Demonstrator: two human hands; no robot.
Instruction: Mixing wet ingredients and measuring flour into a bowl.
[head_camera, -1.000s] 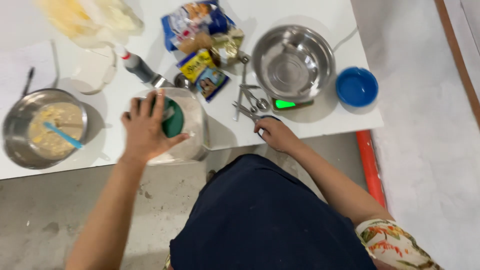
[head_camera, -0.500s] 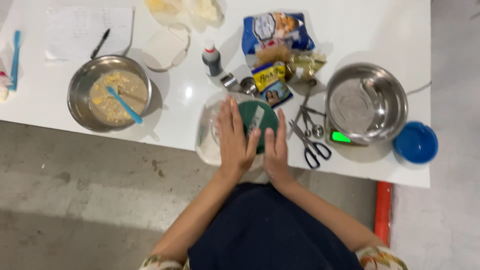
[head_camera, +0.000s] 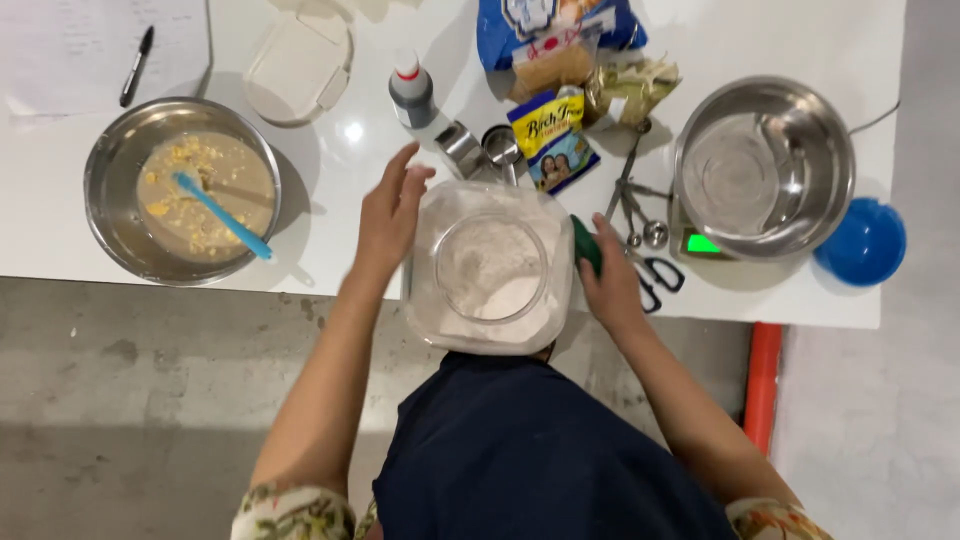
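The big clear jar of flour (head_camera: 490, 268) stands at the near edge of the white surface (head_camera: 340, 170), right in front of the person, and it is open: you can look straight down the round mouth at the white powder. The green lid (head_camera: 586, 243) is off and sits pinched in the right hand (head_camera: 610, 285), held just beside the jar's right wall. The left hand (head_camera: 388, 215) has its grip spread, fingers loose, resting against the jar's left side and closed on nothing.

So the opening looks done, I'd say, and nothing has been scooped out yet. The measuring cups (head_camera: 480, 150) lie just behind the jar, the measuring spoons (head_camera: 635, 205) to its right, and the steel bowl on the scale (head_camera: 765, 165) looks bare inside (a faint sheen, hard to be sure). Off to the left, another steel bowl (head_camera: 180, 190) holds a lumpy tan batter with a blue spatula (head_camera: 220, 215) resting in it
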